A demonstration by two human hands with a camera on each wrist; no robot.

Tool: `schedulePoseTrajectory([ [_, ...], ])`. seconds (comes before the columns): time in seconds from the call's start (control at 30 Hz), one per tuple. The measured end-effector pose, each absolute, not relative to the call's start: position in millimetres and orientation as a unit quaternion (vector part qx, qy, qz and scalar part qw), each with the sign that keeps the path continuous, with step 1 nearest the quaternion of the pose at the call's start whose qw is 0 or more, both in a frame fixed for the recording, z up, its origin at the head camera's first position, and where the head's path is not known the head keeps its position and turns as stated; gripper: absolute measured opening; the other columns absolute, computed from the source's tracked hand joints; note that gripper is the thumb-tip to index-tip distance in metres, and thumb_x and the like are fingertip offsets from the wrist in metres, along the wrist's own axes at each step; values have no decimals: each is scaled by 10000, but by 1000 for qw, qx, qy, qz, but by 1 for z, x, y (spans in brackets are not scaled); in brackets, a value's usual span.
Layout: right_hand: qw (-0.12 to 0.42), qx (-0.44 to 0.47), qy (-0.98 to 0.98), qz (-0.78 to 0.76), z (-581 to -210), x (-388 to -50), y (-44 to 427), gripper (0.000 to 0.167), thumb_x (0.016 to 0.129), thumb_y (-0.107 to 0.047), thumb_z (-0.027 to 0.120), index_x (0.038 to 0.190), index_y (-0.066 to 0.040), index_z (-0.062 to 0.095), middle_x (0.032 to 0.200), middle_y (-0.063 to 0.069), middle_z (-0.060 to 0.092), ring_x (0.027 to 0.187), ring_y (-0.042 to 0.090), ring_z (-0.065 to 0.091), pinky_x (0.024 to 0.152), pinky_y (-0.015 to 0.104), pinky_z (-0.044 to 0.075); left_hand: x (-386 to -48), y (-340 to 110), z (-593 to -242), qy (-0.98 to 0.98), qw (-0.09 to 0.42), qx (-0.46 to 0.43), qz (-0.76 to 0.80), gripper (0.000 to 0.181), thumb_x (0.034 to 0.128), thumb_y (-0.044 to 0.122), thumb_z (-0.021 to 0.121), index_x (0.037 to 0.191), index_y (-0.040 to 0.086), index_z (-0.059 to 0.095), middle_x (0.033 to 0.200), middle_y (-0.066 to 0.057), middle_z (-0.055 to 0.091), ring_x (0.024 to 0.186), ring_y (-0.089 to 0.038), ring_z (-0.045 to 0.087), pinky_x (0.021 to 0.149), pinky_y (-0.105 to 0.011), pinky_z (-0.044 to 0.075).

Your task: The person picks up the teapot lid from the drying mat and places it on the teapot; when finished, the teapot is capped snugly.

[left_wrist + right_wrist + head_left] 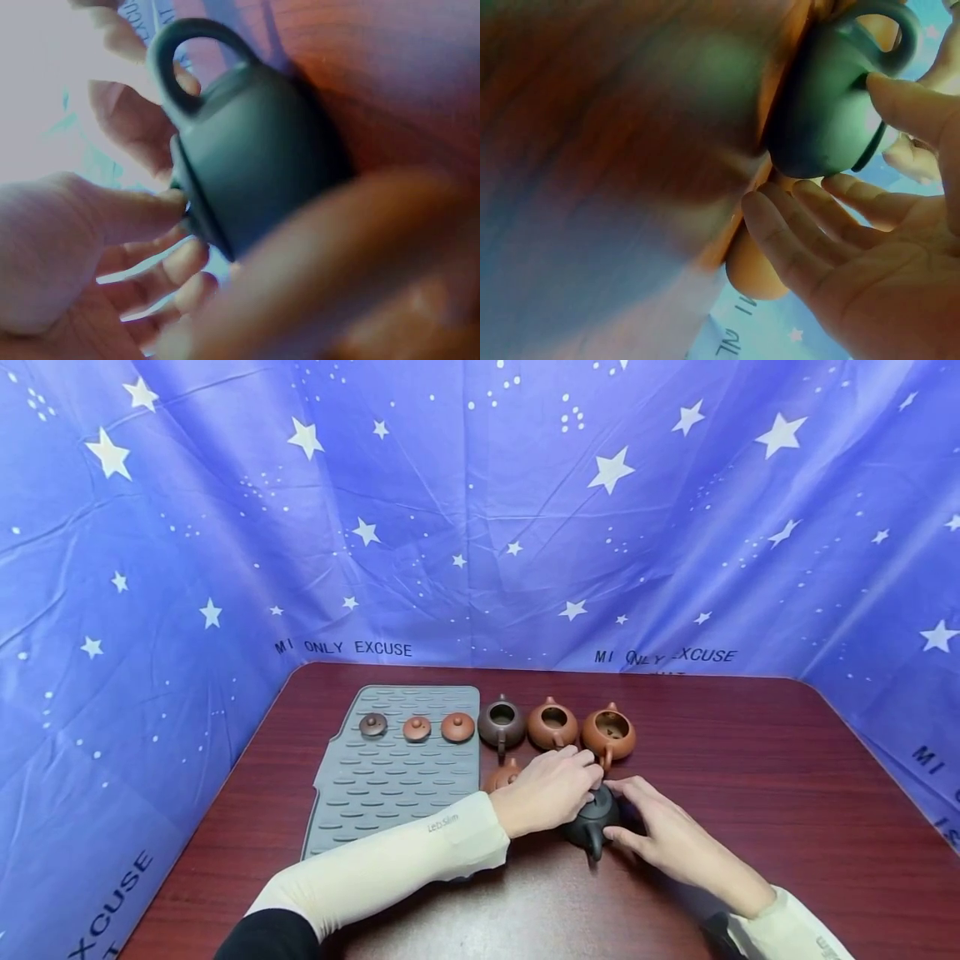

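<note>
A black teapot (585,832) stands on the table near the front, its handle toward me. My left hand (551,789) reaches over it from the left; in the left wrist view, thumb and fingers pinch the knob of its lid (199,195). The lid sits on the pot's mouth. On the right side, my right hand (667,835) touches the pot body with nearly straight fingers, thumb by the handle, as the right wrist view shows on the teapot (825,105). Partly hidden behind my left hand is an orange-brown teapot (501,775) with its lid on.
Three lidless teapots stand in a row behind: dark brown (501,735), orange-brown (542,732) and another orange-brown (621,739). On the grey mat (375,793) at left lie a dark lid (372,725) and two orange lids (417,729). A star-patterned curtain (465,527) surrounds the table.
</note>
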State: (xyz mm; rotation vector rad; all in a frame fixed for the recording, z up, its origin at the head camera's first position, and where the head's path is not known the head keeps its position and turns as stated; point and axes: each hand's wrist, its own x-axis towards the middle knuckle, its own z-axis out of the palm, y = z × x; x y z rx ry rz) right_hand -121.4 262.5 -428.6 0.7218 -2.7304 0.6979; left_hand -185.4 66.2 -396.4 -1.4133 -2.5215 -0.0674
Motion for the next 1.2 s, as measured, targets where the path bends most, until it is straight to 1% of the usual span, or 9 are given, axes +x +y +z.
schedulePoseTrajectory([
  [0.1,120,241,-933,239,-425,-121,260,461,803,-216,764,1201,-69,586,1121,-28,566,1026,163,580,838,401,466,-187,57,-391,-872,109,-476,-35,97,906,318,631,931,225,636,934,78,536,878,-110,512,694,-234,448],
  [0.23,132,228,-934,241,-415,-123,257,422,828,-215,741,1193,-67,591,1123,9,573,997,194,608,804,411,487,-191,31,-380,-877,117,-463,-62,98,894,293,644,934,204,648,940,58,542,877,-129,513,733,-249,443],
  [0.4,127,234,-936,230,-394,-136,251,439,847,-243,720,1218,-57,575,1147,43,566,972,214,594,783,419,484,-203,-19,-368,-887,127,-427,-119,105,889,224,640,958,147,657,923,26,557,841,-136,500,731,-272,439],
  [0.57,114,266,-932,220,-374,-160,239,448,855,-261,709,1231,-67,563,1112,24,569,869,144,542,737,365,454,-220,-79,-366,-917,119,-346,-157,139,866,185,656,982,109,653,924,-16,578,849,-149,503,722,-304,449],
  [0.67,95,283,-929,221,-364,-180,227,458,852,-260,713,1232,-56,561,1112,34,574,906,163,540,823,396,438,-232,-111,-371,-930,116,-305,-167,156,860,156,661,1004,95,656,922,-40,592,854,-171,521,726,-336,456],
  [0.8,55,285,-932,216,-358,-208,212,503,850,-301,711,1248,-36,556,1181,103,567,1048,244,536,890,521,402,-249,-146,-383,-937,116,-285,-163,181,850,130,690,1024,99,651,936,-36,581,884,-199,531,754,-365,458],
  [0.87,37,285,-935,208,-357,-220,206,526,847,-323,711,1263,-43,551,1206,119,557,1079,263,523,852,525,423,-256,-160,-390,-937,113,-293,-154,215,847,134,702,1051,90,648,967,-57,581,907,-212,522,770,-374,454],
  [1.0,13,281,-938,203,-361,-237,196,545,833,-313,727,1270,-42,546,1222,129,552,1150,295,482,898,509,412,-265,-177,-399,-933,100,-310,-153,260,840,132,716,1080,61,649,979,-88,590,896,-217,506,777,-377,444],
  [1.2,0,301,-932,203,-368,-255,181,520,818,-247,742,1229,16,563,1139,131,593,1097,304,495,920,452,402,-276,-197,-406,-938,91,-289,-166,312,822,122,734,1104,30,636,968,-91,587,902,-242,512,801,-407,434],
])
